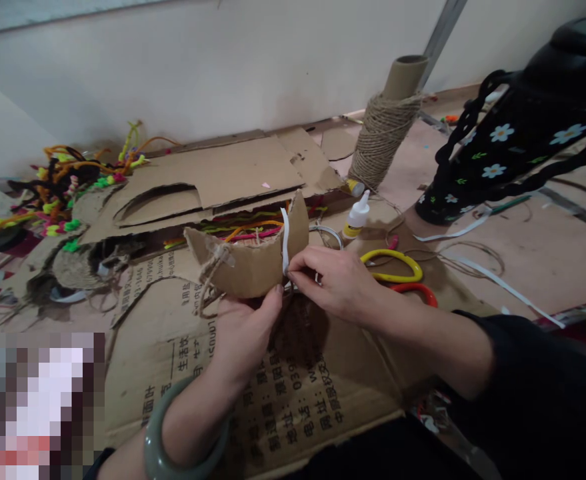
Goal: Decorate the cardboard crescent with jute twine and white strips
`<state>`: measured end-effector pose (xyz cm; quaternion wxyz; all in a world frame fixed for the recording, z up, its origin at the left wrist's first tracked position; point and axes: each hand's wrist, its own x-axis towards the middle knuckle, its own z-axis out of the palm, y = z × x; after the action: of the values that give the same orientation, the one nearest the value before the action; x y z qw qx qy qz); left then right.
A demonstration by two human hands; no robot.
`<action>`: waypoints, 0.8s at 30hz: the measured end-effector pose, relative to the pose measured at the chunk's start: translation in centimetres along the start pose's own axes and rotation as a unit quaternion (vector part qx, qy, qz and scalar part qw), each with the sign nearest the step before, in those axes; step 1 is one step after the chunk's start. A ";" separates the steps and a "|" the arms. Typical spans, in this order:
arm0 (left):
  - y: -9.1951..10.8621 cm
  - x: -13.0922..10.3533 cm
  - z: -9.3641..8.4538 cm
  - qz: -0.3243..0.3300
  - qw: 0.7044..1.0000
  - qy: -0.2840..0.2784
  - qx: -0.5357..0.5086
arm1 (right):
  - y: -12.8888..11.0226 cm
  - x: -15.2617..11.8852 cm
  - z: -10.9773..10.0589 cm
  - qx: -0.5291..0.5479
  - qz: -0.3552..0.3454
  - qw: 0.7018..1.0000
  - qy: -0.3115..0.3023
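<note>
A curved, crescent-shaped cardboard piece [253,268] is held up over the printed cardboard sheet. My left hand [247,333] grips its lower edge, thumb near the white strip. Around the right part of the piece runs a narrow white strip [286,243], its lower part pinched between the fingertips of my right hand [330,280]. Twine [213,283] is fixed to the piece's left end with something clear and shiny. The fingers of my left hand behind the piece are hidden.
Yellow- and red-handled scissors [397,267] lie right of my hands. Behind them stand a small glue bottle [357,217], a twine-wrapped tube [385,133] and a black flowered bottle [493,147]. Cut cardboard [243,167] and colourful pipe cleaners [67,173] lie at the back left.
</note>
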<state>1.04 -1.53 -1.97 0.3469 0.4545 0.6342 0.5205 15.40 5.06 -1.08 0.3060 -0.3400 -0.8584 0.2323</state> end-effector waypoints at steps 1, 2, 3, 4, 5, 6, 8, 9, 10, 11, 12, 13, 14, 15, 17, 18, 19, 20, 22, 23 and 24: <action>0.0 0.0 0.0 -0.004 1.000 0.004 0.026 | 0.0 0.0 0.0 -0.001 0.001 1.000 0.001; 0.0 -0.1 -0.1 -0.011 0.999 0.013 0.049 | 0.0 0.0 0.1 -0.002 0.003 1.000 0.000; 0.1 -0.2 -0.1 -0.018 0.997 0.023 0.066 | 0.0 0.0 0.1 -0.003 0.005 1.000 -0.003; 0.1 -0.3 -0.1 -0.024 0.996 0.032 0.075 | -0.1 0.0 0.1 -0.006 0.010 1.000 -0.006; 0.1 -0.3 -0.1 -0.026 0.996 0.038 0.077 | -0.1 0.0 0.1 -0.009 0.015 1.000 -0.010; 0.1 -0.4 -0.1 -0.023 0.996 0.041 0.074 | -0.2 0.0 0.0 -0.012 0.018 1.000 -0.014; 0.1 -0.5 0.0 -0.015 0.996 0.040 0.073 | -0.3 -0.1 -0.1 -0.018 0.020 0.999 -0.023; 0.1 -0.5 0.0 -0.013 0.996 0.041 0.079 | -0.3 -0.1 -0.1 -0.021 0.021 0.999 -0.029; 0.1 -0.5 0.0 -0.013 0.995 0.042 0.088 | -0.4 -0.1 -0.2 -0.024 0.021 0.999 -0.033; 0.1 -0.5 0.0 -0.012 0.994 0.042 0.096 | -0.3 -0.1 -0.3 -0.027 0.022 0.999 -0.038; 0.1 -0.5 -0.1 -0.012 0.994 0.040 0.104 | -0.3 -0.1 -0.3 -0.032 0.025 0.998 -0.042; 0.1 -0.4 -0.1 -0.011 0.993 0.037 0.110 | -0.3 -0.1 -0.3 -0.035 0.028 0.998 -0.046; 0.1 -0.4 -0.1 -0.009 0.993 0.031 0.114 | -0.3 0.0 -0.4 -0.038 0.031 0.998 -0.050; 0.1 -0.4 -0.2 -0.007 0.993 0.024 0.118 | -0.3 0.0 -0.4 -0.039 0.033 0.997 -0.053; -0.1 -0.5 -0.2 -0.009 0.992 0.026 0.123 | -0.4 0.0 -0.4 -0.044 0.034 0.997 -0.059; -0.2 -0.6 -0.2 -0.010 0.993 0.032 0.117 | -0.5 0.0 -0.4 -0.050 0.033 0.996 -0.060; -0.3 -0.6 -0.2 -0.013 0.994 0.041 0.104 | -0.5 -0.1 -0.4 -0.059 0.030 0.996 -0.059; -0.4 -0.6 -0.1 -0.017 0.995 0.051 0.089 | -0.5 -0.1 -0.3 -0.067 0.026 0.996 -0.057; -0.4 -0.6 0.1 -0.029 0.997 0.061 0.042 | -0.5 -0.2 -0.2 -0.072 0.017 0.996 -0.049; -0.3 -0.5 0.3 -0.038 0.998 0.057 0.006 | -0.4 -0.2 -0.2 -0.065 0.013 0.997 -0.043; -0.2 -0.4 0.4 -0.051 0.997 0.046 -0.037 | -0.3 -0.1 -0.1 -0.052 0.010 0.998 -0.037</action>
<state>1.55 -1.78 -2.25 0.3602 0.3841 0.6517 0.5459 15.45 4.80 -0.87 0.2535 -0.3552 -0.8767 0.2024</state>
